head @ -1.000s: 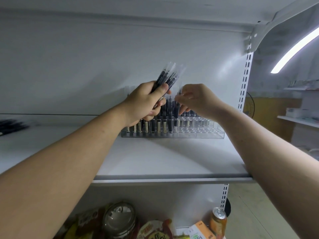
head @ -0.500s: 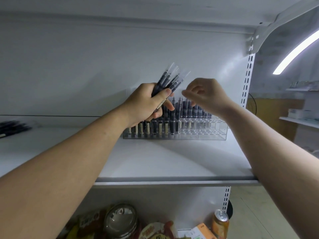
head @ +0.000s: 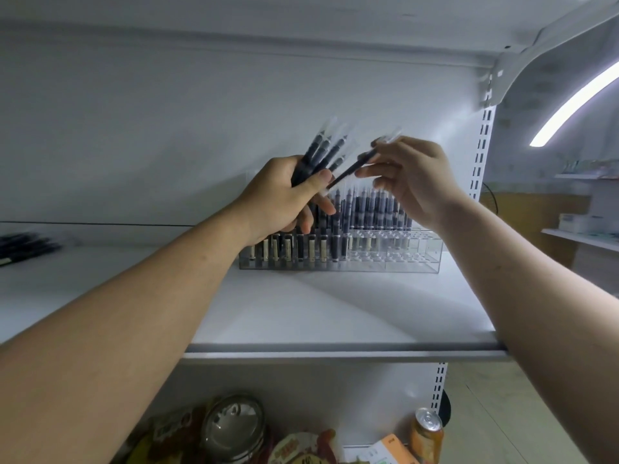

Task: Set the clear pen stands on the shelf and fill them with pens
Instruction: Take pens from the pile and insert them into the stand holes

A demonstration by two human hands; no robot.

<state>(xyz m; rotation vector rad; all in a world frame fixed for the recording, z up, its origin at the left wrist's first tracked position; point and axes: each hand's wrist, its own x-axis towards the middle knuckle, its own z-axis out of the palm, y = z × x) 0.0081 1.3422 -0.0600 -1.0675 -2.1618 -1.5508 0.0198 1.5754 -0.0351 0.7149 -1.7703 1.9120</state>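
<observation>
Here, one pen [head: 351,167] sits pinched between right fingers [head: 375,171] (tilted).

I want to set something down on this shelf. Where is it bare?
The shelf is bare between the loose pens at far left and the pen stand, and in front of the stand. Crowded above the stand: left hand gripping a pen bunch, right hand pinching a single pen.

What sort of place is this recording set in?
Most likely a small shop: a white display shelf on slotted uprights, a clear pen stand partly filled with pens, and snack packets and a drink can below.
</observation>
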